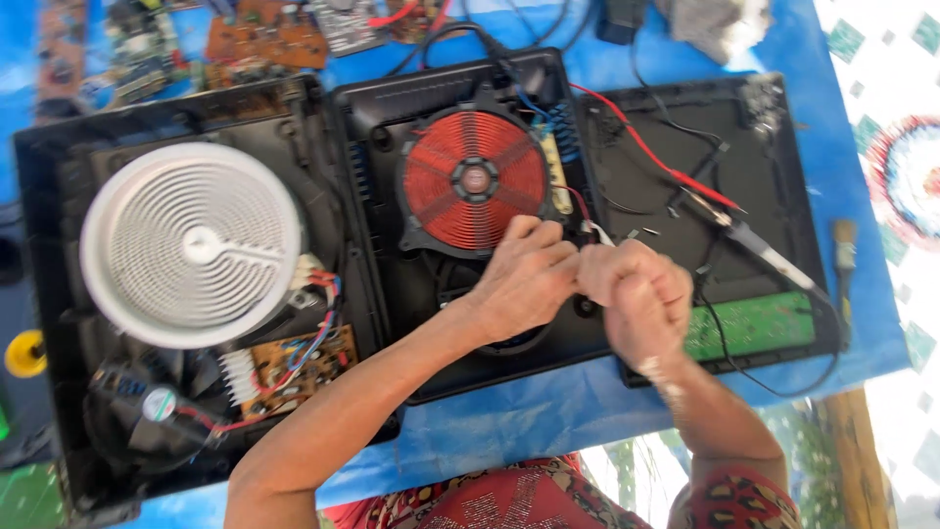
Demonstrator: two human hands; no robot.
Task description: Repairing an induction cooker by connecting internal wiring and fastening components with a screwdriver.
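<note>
**Two hands pinched together over an opened induction cooker**

Two bare hands were brought together at the lower right edge of the red copper coil (pixel 475 179), inside the open black cooker housing (pixel 392 323). The left hand (pixel 526 279) was laid knuckles up, its fingers curled and closed at the point where thin white wires (pixel 594 231) came out beside the coil. The right hand (pixel 638 299) was held as a tight fist just beside it, touching the left; what was gripped inside that fist was hidden, though the white wires were seen to run down into the gap between the two hands.

Left of this housing, a second opened unit (pixel 49 196) was seen, holding a white spiral heating element (pixel 191 243), a brown circuit board (pixel 299 367) with coloured wires, and a small fan (pixel 147 407). To the right, a black cover panel (pixel 764 196) was laid flat, with a green circuit board (pixel 749 325) at its lower edge, a red probe lead (pixel 676 167) crossing it and a soldering iron (pixel 774 257) resting on it. A small brush (pixel 844 257) was lying near the panel's right edge. Everything was set on a blue cloth (pixel 529 416), with more loose boards (pixel 264 37) at the top.
</note>
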